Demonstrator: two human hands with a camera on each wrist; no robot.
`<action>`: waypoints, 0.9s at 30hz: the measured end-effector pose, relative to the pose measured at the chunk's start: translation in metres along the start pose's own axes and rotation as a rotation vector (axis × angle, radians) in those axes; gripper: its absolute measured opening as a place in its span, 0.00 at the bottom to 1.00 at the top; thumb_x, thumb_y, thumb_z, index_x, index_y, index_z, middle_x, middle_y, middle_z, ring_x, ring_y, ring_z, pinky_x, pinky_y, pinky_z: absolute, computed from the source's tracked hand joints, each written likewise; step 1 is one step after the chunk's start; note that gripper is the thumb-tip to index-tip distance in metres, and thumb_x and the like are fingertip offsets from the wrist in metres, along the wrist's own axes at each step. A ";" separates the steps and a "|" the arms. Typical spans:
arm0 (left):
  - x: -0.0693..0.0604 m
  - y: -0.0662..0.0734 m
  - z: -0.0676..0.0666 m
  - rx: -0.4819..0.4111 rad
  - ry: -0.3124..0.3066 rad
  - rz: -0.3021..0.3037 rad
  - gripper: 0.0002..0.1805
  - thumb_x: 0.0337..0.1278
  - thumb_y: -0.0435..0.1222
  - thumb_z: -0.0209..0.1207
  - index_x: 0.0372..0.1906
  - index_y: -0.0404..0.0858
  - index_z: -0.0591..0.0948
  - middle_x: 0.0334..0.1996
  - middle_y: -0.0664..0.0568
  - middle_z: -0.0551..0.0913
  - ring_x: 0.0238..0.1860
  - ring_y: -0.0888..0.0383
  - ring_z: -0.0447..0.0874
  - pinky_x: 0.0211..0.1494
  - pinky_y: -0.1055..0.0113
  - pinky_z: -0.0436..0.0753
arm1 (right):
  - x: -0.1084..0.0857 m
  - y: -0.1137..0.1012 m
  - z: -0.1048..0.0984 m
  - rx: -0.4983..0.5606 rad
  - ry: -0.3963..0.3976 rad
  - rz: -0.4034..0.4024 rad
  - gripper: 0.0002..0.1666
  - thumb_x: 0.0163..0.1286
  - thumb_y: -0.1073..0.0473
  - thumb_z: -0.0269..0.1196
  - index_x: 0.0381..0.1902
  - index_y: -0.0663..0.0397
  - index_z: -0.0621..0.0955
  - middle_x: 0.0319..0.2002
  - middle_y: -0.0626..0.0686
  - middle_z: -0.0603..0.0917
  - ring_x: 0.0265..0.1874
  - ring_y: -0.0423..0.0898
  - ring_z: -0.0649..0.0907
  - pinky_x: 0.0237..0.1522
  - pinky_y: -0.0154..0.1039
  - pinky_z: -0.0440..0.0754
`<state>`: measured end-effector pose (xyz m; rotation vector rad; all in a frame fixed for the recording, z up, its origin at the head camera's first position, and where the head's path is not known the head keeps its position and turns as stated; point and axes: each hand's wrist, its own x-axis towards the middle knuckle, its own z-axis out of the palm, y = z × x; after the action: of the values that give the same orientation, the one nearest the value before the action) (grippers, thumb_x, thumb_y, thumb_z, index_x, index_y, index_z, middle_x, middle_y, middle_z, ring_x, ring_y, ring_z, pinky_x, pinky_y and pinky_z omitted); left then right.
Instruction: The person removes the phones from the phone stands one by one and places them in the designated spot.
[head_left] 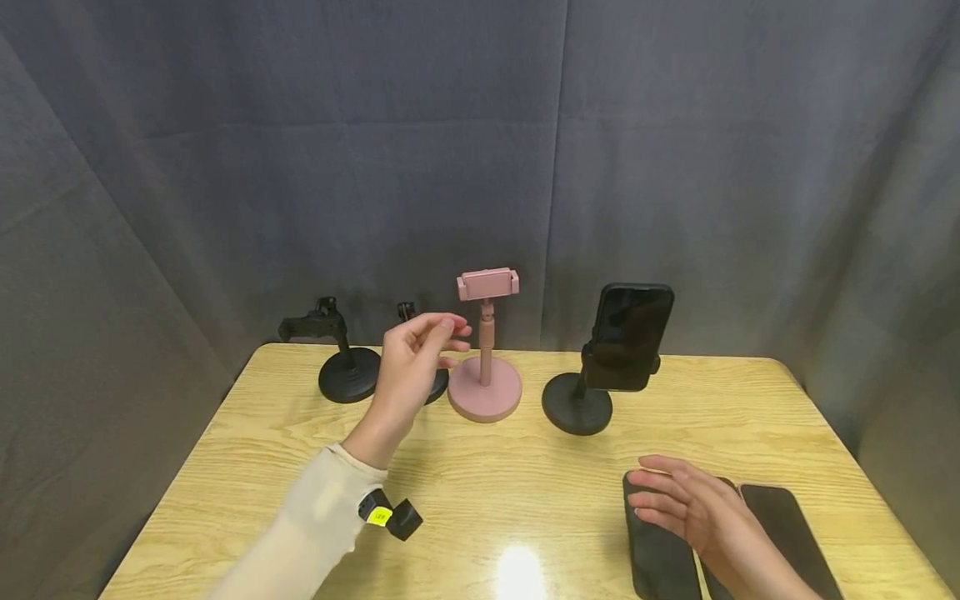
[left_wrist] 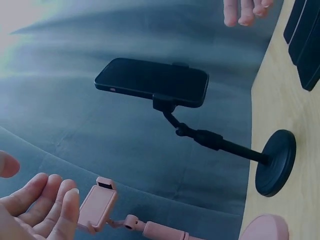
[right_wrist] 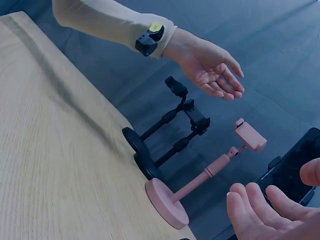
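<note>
A pink phone stand (head_left: 486, 387) with a bare clamp stands upright at the back of the table. My left hand (head_left: 414, 358) hovers just left of its post, fingers loosely bent around nothing. To the right, a black phone stand (head_left: 577, 404) carries a black smartphone (head_left: 630, 337) in its clamp, tilted. My right hand (head_left: 701, 508) hangs over several dark smartphones (head_left: 663, 546) lying at the front right, its fingers relaxed and holding nothing; it partly hides them. In the left wrist view the mounted smartphone (left_wrist: 152, 80) sits in the clamp, apart from both hands.
Two more black phone stands stand at the back left: one (head_left: 349, 375) in plain sight, another (head_left: 438, 385) partly behind my left hand. The wooden table (head_left: 465, 492) ends at a grey curtain (head_left: 450, 167). A small camera (head_left: 390, 512) is strapped to my left wrist.
</note>
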<state>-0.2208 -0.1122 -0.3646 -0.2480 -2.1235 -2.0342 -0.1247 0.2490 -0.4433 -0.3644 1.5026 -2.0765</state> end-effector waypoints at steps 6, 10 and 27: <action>-0.015 -0.012 -0.001 -0.027 -0.008 -0.015 0.15 0.77 0.34 0.51 0.50 0.25 0.82 0.46 0.35 0.86 0.36 0.68 0.88 0.41 0.73 0.87 | 0.002 0.004 0.006 0.006 0.012 -0.020 0.29 0.87 0.56 0.29 0.64 0.40 0.78 0.58 0.44 0.85 0.55 0.42 0.86 0.60 0.36 0.83; -0.026 -0.022 0.000 -0.054 -0.010 -0.039 0.15 0.77 0.32 0.50 0.49 0.23 0.81 0.45 0.34 0.86 0.34 0.68 0.88 0.40 0.74 0.86 | 0.004 0.008 0.009 0.030 0.003 -0.040 0.29 0.87 0.57 0.30 0.63 0.41 0.78 0.57 0.44 0.85 0.54 0.42 0.86 0.60 0.36 0.84; -0.070 -0.049 0.007 -0.123 -0.036 -0.207 0.16 0.77 0.34 0.51 0.49 0.23 0.81 0.41 0.39 0.87 0.34 0.65 0.87 0.39 0.73 0.86 | 0.005 0.028 0.010 0.221 -0.150 -0.105 0.34 0.86 0.59 0.24 0.67 0.49 0.76 0.60 0.48 0.84 0.57 0.44 0.85 0.64 0.38 0.81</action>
<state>-0.1650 -0.1062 -0.4300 -0.0857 -2.1258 -2.2961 -0.1163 0.2324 -0.4663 -0.5098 1.1760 -2.2167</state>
